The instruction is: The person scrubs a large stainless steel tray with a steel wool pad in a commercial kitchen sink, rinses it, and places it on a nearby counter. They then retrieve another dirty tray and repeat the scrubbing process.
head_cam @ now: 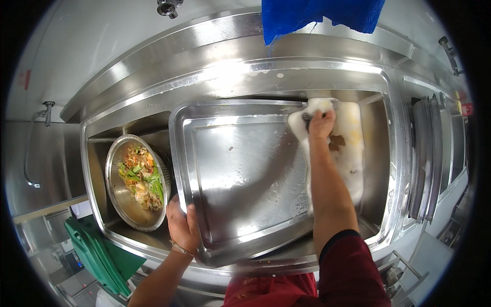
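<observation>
A large rectangular stainless-steel tray (245, 176) lies tilted across the sink, wet, with a few small dark specks and droplets on its bottom. My left hand (183, 222) grips its left rim near the front corner, thumb on top. Over the tray's right end, my right hand (322, 124) dips into thick white suds (347, 169). Its fingers close on a dark scourer (307, 118), partly hidden by hand and foam. Brownish water shows through a gap in the suds, just right of my wrist. The tray's far right corner is under foam.
A perforated metal colander (110, 184) with food scraps (144, 178) leans in the left of the steel sink (378, 161). Several flat trays (424, 161) stand on edge at right. A blue cloth (322, 17) hangs at the back. A green bin lid (94, 257) is at lower left.
</observation>
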`<state>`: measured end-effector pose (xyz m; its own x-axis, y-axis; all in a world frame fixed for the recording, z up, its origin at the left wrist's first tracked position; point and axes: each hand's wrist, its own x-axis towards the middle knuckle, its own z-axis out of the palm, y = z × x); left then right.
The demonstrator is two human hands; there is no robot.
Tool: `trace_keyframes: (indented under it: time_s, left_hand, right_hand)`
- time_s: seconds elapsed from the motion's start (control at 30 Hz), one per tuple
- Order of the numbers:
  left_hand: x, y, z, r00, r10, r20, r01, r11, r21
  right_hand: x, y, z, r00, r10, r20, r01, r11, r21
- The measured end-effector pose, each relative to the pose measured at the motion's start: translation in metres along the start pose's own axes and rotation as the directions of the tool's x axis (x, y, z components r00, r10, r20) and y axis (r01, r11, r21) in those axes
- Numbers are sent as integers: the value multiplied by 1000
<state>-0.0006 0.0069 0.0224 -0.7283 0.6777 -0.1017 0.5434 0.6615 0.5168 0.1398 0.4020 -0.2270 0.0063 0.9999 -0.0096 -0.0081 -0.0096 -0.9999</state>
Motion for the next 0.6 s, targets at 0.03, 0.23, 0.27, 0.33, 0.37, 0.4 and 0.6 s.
trace_keyframes:
  time_s: [0.03, 0.23, 0.27, 0.33, 0.37, 0.4, 0.6]
  left_hand:
    - [1, -1, 1, 1000, 5, 14, -5, 1000, 2]
    - [-2, -1, 2, 999, -38, 9, 38, 999, 24]
    - [0, -2, 5, 999, -32, 18, 31, 999, 31]
    - [0, -6, 3, 998, -62, 7, 62, 998, 6]
    - [0, -5, 1, 996, -88, 14, 87, 996, 25]
    - [-1, -5, 1, 993, -117, 19, 117, 992, 40]
    - [3, -1, -1, 1000, -21, -6, 21, 1000, -10]
  right_hand:
    - [-9, 11, 6, 996, -83, 12, 77, 962, 262]
    - [-163, -112, 150, 875, -447, 185, 480, 850, -218]
    - [-184, -126, 179, 955, -233, 184, 204, 965, 165]
    - [-207, -194, 201, 882, -316, 349, 332, 943, 14]
    - [-205, -201, 202, 897, -290, 334, 298, 954, 26]
    - [-201, -194, 199, 867, -348, 358, 365, 931, 22]
    - [-117, -75, 101, 902, -413, 128, 424, 902, -83]
